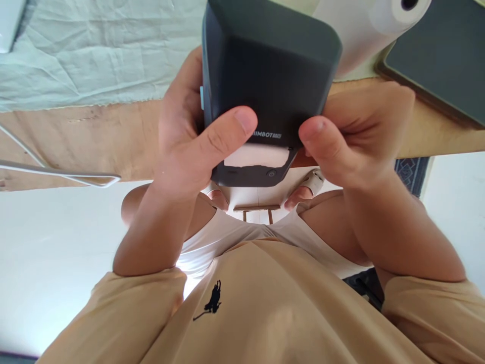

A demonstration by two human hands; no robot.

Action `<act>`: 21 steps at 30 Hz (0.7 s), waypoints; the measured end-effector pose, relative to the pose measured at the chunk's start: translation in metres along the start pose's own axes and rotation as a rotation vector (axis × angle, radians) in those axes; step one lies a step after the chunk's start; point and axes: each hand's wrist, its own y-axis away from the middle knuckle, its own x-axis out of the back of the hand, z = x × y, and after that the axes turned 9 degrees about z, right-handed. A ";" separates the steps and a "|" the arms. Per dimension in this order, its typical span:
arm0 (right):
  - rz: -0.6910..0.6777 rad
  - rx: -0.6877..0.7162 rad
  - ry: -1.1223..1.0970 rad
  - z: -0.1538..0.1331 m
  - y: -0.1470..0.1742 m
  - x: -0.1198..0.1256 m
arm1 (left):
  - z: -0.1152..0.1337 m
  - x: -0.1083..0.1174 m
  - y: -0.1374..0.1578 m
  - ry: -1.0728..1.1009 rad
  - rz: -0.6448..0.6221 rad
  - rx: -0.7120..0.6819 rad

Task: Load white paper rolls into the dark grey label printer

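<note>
A dark label printer (273, 76) marked NIIMBOT is held up in front of me, over the table's front edge. Pale label paper (257, 155) shows in the slot near its lower end, above a small power button. My left hand (189, 136) is closed round the printer's left side, its thumb lying across the front. On the other side, my right hand (352, 131) grips the lower right edge, with the thumb at the front corner. The fingers of both hands are partly hidden behind the printer.
A pale wrinkled cloth (94, 55) covers much of the wooden table (76, 136). A white roll (371, 30) lies behind the printer, and a dark flat tray-like object (443, 55) sits at the right. A white cable (76, 172) hangs over the left edge.
</note>
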 end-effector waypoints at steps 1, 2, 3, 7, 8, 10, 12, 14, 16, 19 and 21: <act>-0.009 -0.023 0.000 -0.001 -0.001 0.000 | -0.001 -0.005 0.001 0.050 0.015 0.035; -0.008 -0.032 -0.003 -0.001 -0.002 0.000 | -0.001 -0.009 0.001 0.093 0.008 0.069; -0.008 -0.033 -0.011 -0.002 -0.003 0.001 | 0.000 -0.012 0.001 0.126 0.001 0.097; -0.008 -0.028 -0.027 -0.003 -0.006 0.001 | 0.004 -0.015 0.002 0.240 -0.058 0.114; -0.005 -0.026 -0.026 -0.003 -0.007 0.001 | 0.004 -0.014 0.002 0.245 -0.057 0.143; -0.005 -0.015 -0.017 -0.003 -0.008 0.001 | 0.002 -0.011 0.001 0.232 -0.056 0.070; -0.014 0.004 -0.017 -0.003 -0.009 0.001 | -0.001 -0.007 -0.001 0.114 -0.049 0.065; -0.015 0.012 -0.016 -0.003 -0.009 0.001 | -0.003 -0.005 -0.004 -0.004 -0.016 0.113; -0.005 -0.009 -0.005 -0.004 -0.009 0.001 | -0.004 -0.004 -0.010 -0.053 0.024 0.156; 0.004 -0.046 -0.001 -0.006 -0.009 0.001 | -0.001 -0.003 -0.019 -0.069 0.036 0.201; 0.003 -0.040 -0.031 -0.005 -0.009 0.000 | 0.002 -0.003 -0.023 -0.075 0.031 0.233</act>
